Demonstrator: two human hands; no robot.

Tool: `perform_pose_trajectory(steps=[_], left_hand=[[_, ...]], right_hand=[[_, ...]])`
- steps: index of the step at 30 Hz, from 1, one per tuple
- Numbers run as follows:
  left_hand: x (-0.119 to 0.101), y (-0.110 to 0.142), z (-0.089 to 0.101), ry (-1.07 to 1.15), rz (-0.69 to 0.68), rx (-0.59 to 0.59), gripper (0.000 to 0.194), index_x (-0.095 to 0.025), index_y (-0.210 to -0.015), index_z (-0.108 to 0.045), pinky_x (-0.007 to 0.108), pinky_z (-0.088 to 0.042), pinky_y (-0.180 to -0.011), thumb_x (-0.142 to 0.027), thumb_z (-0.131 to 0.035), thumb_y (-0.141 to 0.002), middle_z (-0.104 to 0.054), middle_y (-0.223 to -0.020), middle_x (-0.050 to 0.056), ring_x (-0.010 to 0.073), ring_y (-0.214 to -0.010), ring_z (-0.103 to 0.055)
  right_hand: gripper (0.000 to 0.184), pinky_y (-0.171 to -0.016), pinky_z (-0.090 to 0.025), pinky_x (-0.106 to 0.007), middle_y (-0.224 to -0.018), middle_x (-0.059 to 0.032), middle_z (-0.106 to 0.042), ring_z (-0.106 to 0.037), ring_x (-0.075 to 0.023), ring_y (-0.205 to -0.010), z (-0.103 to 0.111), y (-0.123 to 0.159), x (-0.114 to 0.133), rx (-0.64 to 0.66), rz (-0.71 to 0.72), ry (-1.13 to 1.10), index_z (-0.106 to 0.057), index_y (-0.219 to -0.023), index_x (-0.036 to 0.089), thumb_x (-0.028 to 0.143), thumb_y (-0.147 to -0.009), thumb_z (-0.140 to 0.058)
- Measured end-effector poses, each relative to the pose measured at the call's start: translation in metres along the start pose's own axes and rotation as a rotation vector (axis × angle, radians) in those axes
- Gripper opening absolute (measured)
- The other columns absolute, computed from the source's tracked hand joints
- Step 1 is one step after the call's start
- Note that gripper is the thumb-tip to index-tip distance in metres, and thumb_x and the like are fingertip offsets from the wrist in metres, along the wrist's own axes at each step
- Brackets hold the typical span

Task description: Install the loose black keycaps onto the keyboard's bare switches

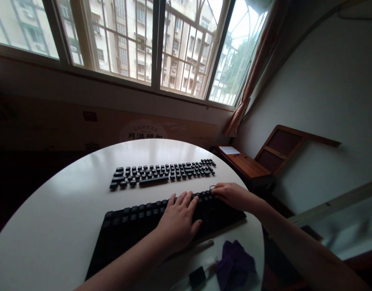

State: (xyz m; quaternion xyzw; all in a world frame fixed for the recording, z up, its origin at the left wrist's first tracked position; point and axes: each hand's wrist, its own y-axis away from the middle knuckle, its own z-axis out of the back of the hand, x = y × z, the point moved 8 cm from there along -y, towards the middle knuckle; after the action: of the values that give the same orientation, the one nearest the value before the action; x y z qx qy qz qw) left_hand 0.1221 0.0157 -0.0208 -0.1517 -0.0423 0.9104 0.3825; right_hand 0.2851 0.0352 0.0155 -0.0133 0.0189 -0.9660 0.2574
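A black keyboard point(125, 238) lies on the white round table, keycaps still on its far rows and its nearer part bare and dark. My left hand point(178, 220) rests flat on the keyboard's middle with fingers spread. At the keyboard's far right, my right hand point(230, 195) pinches a keycap puller point(213, 187), of which only a thin wire loop shows, over the top-row keys. Beyond the keyboard, loose black keycaps point(155, 174) are laid out in rows, a long space bar point(154, 181) among them.
On the near right of the white table point(52, 218) lie a purple cloth point(236, 264), a small dark block point(197, 277) and a slim brush-like tool point(200, 245). A wooden chair point(252, 163) with a paper point(230, 150) on it stands beyond the right edge.
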Motion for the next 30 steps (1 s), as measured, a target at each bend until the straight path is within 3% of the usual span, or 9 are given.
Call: perform_pose_trajectory(steps=[13, 24, 27, 30], left_hand=[[-0.001, 0.0, 0.002, -0.001, 0.0, 0.001, 0.066, -0.02, -0.15, -0.039, 0.057, -0.017, -0.119, -0.053, -0.046, -0.093, -0.035, -0.157, 0.013, 0.0321, -0.146, -0.029], [-0.001, -0.002, 0.003, -0.039, 0.004, 0.012, 0.065, -0.018, -0.15, -0.041, 0.056, -0.018, -0.119, -0.049, -0.048, -0.093, -0.035, -0.157, 0.014, 0.0326, -0.145, -0.03], [-0.001, -0.001, 0.003, -0.038, 0.002, -0.004, 0.065, -0.018, -0.149, -0.041, 0.056, -0.018, -0.119, -0.05, -0.047, -0.093, -0.036, -0.157, 0.014, 0.0323, -0.145, -0.031], [-0.001, -0.001, 0.003, -0.031, 0.0, -0.003, 0.065, -0.018, -0.149, -0.041, 0.057, -0.018, -0.118, -0.052, -0.046, -0.094, -0.037, -0.156, 0.014, 0.0324, -0.144, -0.032]], right_hand=[[0.014, -0.074, -0.044, -0.027, -0.095, -0.0048, -0.071, -0.066, -0.019, -0.082, 0.005, 0.0, 0.01, -0.012, -0.018, 0.2, -0.072, -0.093, 0.022, 0.022, -0.093, -0.058], [0.025, -0.07, -0.042, -0.027, -0.085, -0.0049, -0.072, -0.065, -0.0178, -0.078, 0.007, -0.003, 0.017, 0.017, -0.034, 0.23, -0.074, -0.078, 0.021, 0.024, -0.094, -0.056], [0.02, -0.078, -0.045, -0.029, -0.096, -0.0042, -0.073, -0.065, -0.0191, -0.086, 0.008, 0.007, 0.013, -0.062, -0.041, 0.166, -0.076, -0.092, 0.023, 0.022, -0.093, -0.056], [0.029, -0.087, -0.047, -0.032, -0.108, -0.0048, -0.072, -0.064, -0.0205, -0.095, 0.013, 0.022, 0.006, -0.23, -0.079, 0.056, -0.073, -0.108, 0.024, 0.013, -0.089, -0.055]])
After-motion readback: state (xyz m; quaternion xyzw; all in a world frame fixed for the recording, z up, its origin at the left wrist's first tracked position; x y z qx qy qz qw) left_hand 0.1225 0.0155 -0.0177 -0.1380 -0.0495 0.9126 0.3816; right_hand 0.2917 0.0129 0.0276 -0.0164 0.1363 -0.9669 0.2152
